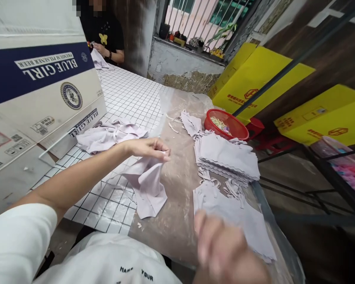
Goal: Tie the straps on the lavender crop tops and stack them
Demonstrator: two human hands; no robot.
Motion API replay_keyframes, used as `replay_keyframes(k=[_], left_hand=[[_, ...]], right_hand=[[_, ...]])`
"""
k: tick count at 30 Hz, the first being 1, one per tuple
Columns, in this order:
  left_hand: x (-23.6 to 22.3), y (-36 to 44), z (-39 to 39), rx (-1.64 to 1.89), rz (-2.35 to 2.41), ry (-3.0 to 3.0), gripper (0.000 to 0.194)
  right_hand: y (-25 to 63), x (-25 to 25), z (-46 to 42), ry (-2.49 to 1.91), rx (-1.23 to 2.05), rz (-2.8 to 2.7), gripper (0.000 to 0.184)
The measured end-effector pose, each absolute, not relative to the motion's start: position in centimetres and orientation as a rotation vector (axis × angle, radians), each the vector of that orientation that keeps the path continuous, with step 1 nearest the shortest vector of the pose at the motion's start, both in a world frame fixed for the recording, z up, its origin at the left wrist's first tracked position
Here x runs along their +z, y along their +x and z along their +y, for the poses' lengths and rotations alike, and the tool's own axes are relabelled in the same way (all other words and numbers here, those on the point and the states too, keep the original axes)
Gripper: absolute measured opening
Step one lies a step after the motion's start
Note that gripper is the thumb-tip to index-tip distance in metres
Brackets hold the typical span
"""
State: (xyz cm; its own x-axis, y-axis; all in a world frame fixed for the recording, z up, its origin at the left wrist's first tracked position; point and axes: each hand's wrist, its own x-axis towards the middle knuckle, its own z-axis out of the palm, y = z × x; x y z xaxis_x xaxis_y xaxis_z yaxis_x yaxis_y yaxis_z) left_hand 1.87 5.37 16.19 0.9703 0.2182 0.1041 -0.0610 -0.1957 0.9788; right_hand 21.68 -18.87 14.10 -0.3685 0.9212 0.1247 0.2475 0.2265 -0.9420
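Note:
Pinched between the thumb and fingers of my left hand (152, 150) is a pale lilac fabric piece (149, 187), which hangs down over the table. Close to the camera at lower right is my right hand (225, 248), blurred, with its fingers curled; whether anything is in them I cannot make out. Just beyond it lies a flat stack of lilac fabric pieces with straps (233, 217). Farther back sits a thicker stack of wavy-edged lilac pieces (226, 156). A loose heap of the same fabric (109, 134) rests behind my left forearm.
A large beer carton (47, 79) stands at the left. The red basket (226, 124) holds small pale bits. Yellow boxes (260, 79) and a dark metal rack (322, 169) are on the right. Another person (106, 39) sits at the table's far end, handling fabric.

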Motion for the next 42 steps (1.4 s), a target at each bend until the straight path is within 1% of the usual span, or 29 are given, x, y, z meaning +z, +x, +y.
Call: replay_keyframes(k=[1,2,3,5,7,8,9,11,12,13,14,15,16,18,20,22,24,27,28,30,31,34,36,37,38,40,42], left_hand=[[17.0,3.2,5.3,0.262,0.066,1.772,0.039],[17.6,4.5,5.3,0.288,0.040,1.828,0.037],[18.0,5.5,5.2,0.346,0.056,1.924,0.034],[17.7,6.6,4.4,0.534,0.221,2.195,0.031],[15.7,6.1,2.6,0.680,0.488,2.448,0.042],[14.0,5.3,1.3,0.672,0.605,2.544,0.050],[12.0,4.2,-0.2,0.610,0.688,2.608,0.057],[7.7,1.5,-3.6,0.466,0.833,2.679,0.065],[5.6,0.3,-5.2,0.398,0.851,2.702,0.064],[3.8,-0.8,-6.6,0.347,0.841,2.713,0.059],[2.4,-1.7,-7.7,0.310,0.828,2.717,0.046],[1.5,-2.2,-8.3,0.292,0.813,2.725,0.036],[1.0,-2.6,-8.5,0.278,0.791,2.727,0.030],[1.5,-2.8,-7.5,0.241,0.702,2.694,0.027],[3.2,-3.1,-4.9,0.174,0.579,2.564,0.026],[5.4,-3.7,-1.7,0.165,0.562,2.391,0.027],[7.2,-4.5,1.0,0.309,0.797,2.317,0.028],[7.8,-4.9,1.7,0.690,1.236,2.355,0.029],[7.5,-4.7,0.9,0.798,1.286,2.388,0.028],[5.9,-4.0,-1.8,0.894,1.202,2.486,0.025],[4.9,-3.5,-3.4,0.864,1.126,2.543,0.024],[2.2,-2.7,-7.2,0.617,1.006,2.675,0.022],[1.6,-2.8,-7.8,0.522,1.042,2.643,0.017],[1.9,-3.0,-7.5,0.489,1.056,2.581,0.017],[2.5,-3.3,-6.9,0.438,1.052,2.487,0.018],[4.4,-4.1,-5.0,0.286,0.989,2.214,0.024],[6.6,-4.6,-2.7,0.167,0.926,1.916,0.034]], right_hand=[[21.6,14.0,-17.6,-1.098,1.004,-1.661,0.030],[21.5,13.7,-16.2,-1.098,0.735,-1.468,0.030],[21.7,13.4,-14.8,-1.145,0.541,-1.316,0.025],[22.5,12.2,-12.6,-1.312,0.366,-1.189,0.018],[23.9,10.7,-11.1,-1.498,0.366,-1.226,0.016],[24.7,9.9,-10.7,-1.571,0.396,-1.287,0.016],[25.4,9.0,-10.4,-1.629,0.438,-1.373,0.017],[26.2,7.2,-9.8,-1.698,0.516,-1.588,0.025],[26.2,6.3,-9.4,-1.717,0.542,-1.703,0.031],[26.1,5.5,-9.0,-1.730,0.556,-1.811,0.036],[25.8,4.8,-8.4,-1.743,0.564,-1.908,0.039],[25.3,4.2,-7.8,-1.763,0.566,-1.989,0.037],[24.9,3.7,-7.3,-1.794,0.570,-2.051,0.028],[24.1,3.2,-6.3,-1.869,0.585,-2.112,0.009],[23.8,3.2,-6.0,-1.918,0.601,-2.113,0.015],[24.1,3.5,-6.2,-1.909,0.606,-2.083,0.015],[24.5,3.8,-6.7,-1.851,0.586,-2.058,0.013],[24.8,3.6,-7.0,-1.715,0.575,-2.121,0.018],[24.7,3.5,-7.0,-1.696,0.575,-2.152,0.021],[24.5,3.1,-6.6,-1.734,0.577,-2.163,0.023],[24.3,2.9,-6.4,-1.773,0.584,-2.144,0.024],[23.7,2.6,-5.7,-1.872,0.650,-2.048,0.022],[23.2,2.6,-5.5,-1.937,0.687,-1.964,0.013],[22.9,2.7,-5.5,-1.969,0.698,-1.921,0.006],[22.7,2.9,-5.5,-1.990,0.712,-1.889,0.005],[22.5,3.3,-5.7,-1.990,0.760,-1.864,0.014],[22.8,3.7,-6.1,-1.952,0.815,-1.875,0.019]])
